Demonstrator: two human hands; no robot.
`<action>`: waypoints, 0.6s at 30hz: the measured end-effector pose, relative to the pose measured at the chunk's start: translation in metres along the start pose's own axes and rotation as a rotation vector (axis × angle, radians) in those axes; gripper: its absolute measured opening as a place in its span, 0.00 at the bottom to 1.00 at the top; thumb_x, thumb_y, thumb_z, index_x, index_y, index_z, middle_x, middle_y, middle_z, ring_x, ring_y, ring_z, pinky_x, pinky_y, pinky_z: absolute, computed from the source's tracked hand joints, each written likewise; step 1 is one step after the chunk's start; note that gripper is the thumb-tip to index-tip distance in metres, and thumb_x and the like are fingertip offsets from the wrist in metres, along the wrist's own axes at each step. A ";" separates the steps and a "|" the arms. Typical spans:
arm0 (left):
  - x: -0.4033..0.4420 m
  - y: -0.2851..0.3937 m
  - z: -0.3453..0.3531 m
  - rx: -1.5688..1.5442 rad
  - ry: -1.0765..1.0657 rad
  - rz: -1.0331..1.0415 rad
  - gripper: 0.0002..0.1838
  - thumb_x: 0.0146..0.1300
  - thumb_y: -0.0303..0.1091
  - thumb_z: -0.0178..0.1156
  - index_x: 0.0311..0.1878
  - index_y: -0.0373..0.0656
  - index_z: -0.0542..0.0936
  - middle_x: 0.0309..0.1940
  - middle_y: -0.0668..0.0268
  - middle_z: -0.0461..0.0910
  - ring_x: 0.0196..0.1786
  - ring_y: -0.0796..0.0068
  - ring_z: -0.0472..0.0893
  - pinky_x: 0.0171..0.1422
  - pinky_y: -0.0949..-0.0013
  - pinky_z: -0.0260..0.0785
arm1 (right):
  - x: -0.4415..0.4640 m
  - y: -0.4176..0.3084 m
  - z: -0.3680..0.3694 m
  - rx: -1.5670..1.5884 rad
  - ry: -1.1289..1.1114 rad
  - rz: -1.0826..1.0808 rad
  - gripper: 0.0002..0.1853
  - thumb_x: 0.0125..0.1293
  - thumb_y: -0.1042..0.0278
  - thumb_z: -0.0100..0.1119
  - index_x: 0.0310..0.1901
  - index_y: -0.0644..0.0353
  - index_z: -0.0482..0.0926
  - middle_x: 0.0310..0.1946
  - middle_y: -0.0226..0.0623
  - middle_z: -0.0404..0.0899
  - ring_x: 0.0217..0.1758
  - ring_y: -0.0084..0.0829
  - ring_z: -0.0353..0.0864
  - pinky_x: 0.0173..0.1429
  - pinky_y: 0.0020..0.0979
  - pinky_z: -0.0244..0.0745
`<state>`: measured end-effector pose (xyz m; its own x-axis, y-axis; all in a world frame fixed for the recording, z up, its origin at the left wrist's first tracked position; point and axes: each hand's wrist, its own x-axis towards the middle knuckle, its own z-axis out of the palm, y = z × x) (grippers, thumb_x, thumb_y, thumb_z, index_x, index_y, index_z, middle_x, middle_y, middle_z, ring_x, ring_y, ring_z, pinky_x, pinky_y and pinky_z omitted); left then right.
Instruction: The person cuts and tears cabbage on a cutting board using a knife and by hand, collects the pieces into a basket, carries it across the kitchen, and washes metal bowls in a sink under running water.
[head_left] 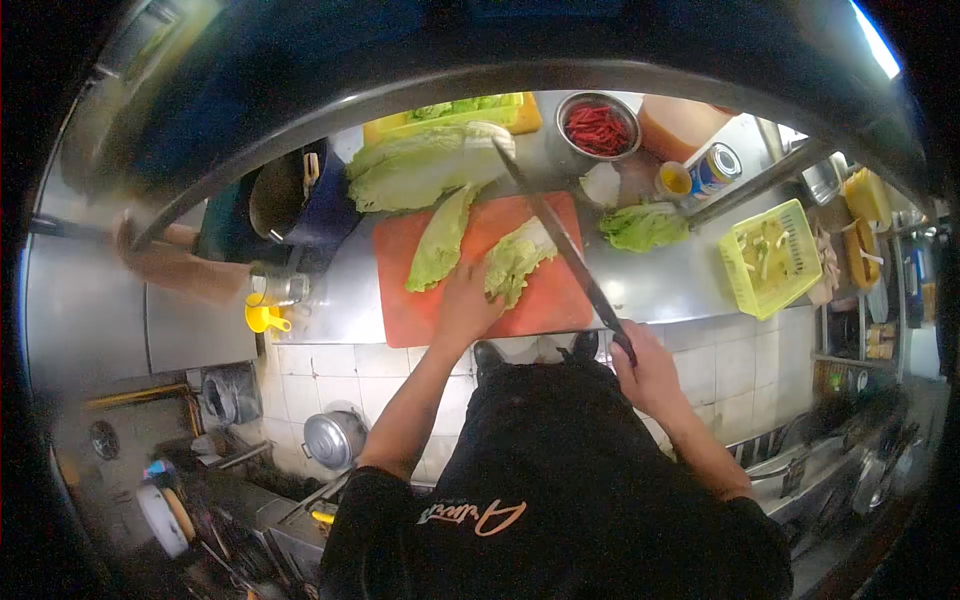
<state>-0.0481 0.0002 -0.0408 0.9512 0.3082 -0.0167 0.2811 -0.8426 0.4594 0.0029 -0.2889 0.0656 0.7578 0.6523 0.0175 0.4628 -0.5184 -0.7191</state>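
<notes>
An orange cutting board (400, 323) lies on the metal counter in front of me. My left hand (468, 303) rests at the board's middle, its fingers against the cut leafy piece (520, 258); the fingertips are partly hidden, so its grip is unclear. Another leaf piece (440, 245) lies left of it on the board. My right hand (648, 370) is closed round the handle of a long knife (570, 253), whose blade slants up and left over the board's right part. Behind the board lies a large pale green cabbage (425, 165).
Behind stands a metal bowl of red peppers (600, 125). To the right are a loose leaf (645, 227), a can (715, 168) and a yellow-green basket (770, 260). At left are a dark pot (277, 205), a glass jar (285, 287) and a yellow funnel (264, 314).
</notes>
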 end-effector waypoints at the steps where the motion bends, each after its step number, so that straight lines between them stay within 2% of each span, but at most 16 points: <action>1: 0.000 -0.002 0.004 0.003 0.023 0.007 0.35 0.50 0.40 0.66 0.61 0.36 0.69 0.56 0.48 0.69 0.60 0.46 0.69 0.65 0.52 0.62 | 0.001 -0.008 -0.005 -0.010 0.031 -0.039 0.16 0.66 0.68 0.54 0.53 0.64 0.68 0.37 0.53 0.76 0.35 0.57 0.78 0.35 0.50 0.73; 4: -0.001 -0.005 0.012 -0.018 -0.016 0.000 0.32 0.51 0.38 0.65 0.60 0.36 0.70 0.55 0.48 0.70 0.59 0.46 0.69 0.65 0.52 0.63 | 0.012 0.000 0.016 -0.072 0.067 -0.124 0.15 0.66 0.68 0.52 0.51 0.64 0.67 0.34 0.54 0.76 0.34 0.57 0.79 0.33 0.51 0.73; 7: -0.006 0.000 0.009 -0.032 -0.033 -0.037 0.31 0.51 0.36 0.65 0.60 0.37 0.70 0.55 0.49 0.71 0.60 0.46 0.69 0.66 0.52 0.62 | 0.018 0.043 0.046 -0.283 -0.312 0.075 0.12 0.66 0.66 0.50 0.46 0.64 0.66 0.32 0.57 0.76 0.34 0.57 0.79 0.34 0.53 0.73; 8: -0.008 -0.005 0.013 -0.054 -0.024 -0.027 0.31 0.51 0.36 0.65 0.60 0.38 0.70 0.56 0.48 0.70 0.61 0.46 0.69 0.67 0.52 0.62 | 0.020 0.044 0.047 -0.262 -0.320 0.083 0.11 0.67 0.65 0.48 0.44 0.63 0.64 0.31 0.59 0.76 0.34 0.60 0.78 0.36 0.56 0.71; 10: -0.012 -0.018 0.024 -0.102 0.001 -0.010 0.32 0.52 0.37 0.66 0.60 0.39 0.70 0.56 0.48 0.70 0.62 0.46 0.68 0.67 0.52 0.61 | 0.018 0.043 0.041 -0.198 -0.349 0.119 0.11 0.67 0.65 0.48 0.44 0.63 0.64 0.32 0.60 0.77 0.35 0.61 0.78 0.38 0.57 0.71; 16: -0.041 -0.012 -0.002 -0.189 0.222 -0.057 0.32 0.52 0.39 0.67 0.59 0.39 0.70 0.54 0.48 0.72 0.60 0.48 0.70 0.64 0.54 0.65 | 0.018 0.042 0.030 -0.125 -0.377 0.177 0.13 0.68 0.64 0.49 0.47 0.63 0.65 0.33 0.59 0.77 0.39 0.61 0.77 0.42 0.56 0.71; 18: -0.048 -0.016 -0.004 -0.147 0.116 -0.102 0.30 0.52 0.38 0.67 0.58 0.39 0.70 0.53 0.48 0.73 0.58 0.48 0.72 0.62 0.53 0.66 | 0.019 0.024 0.015 -0.082 -0.346 0.120 0.14 0.68 0.63 0.50 0.48 0.62 0.65 0.36 0.57 0.77 0.39 0.60 0.77 0.42 0.55 0.72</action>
<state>-0.0986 0.0009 -0.0443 0.8952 0.4447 0.0290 0.3454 -0.7336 0.5853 0.0220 -0.2807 0.0379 0.6155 0.7249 -0.3093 0.4258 -0.6361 -0.6435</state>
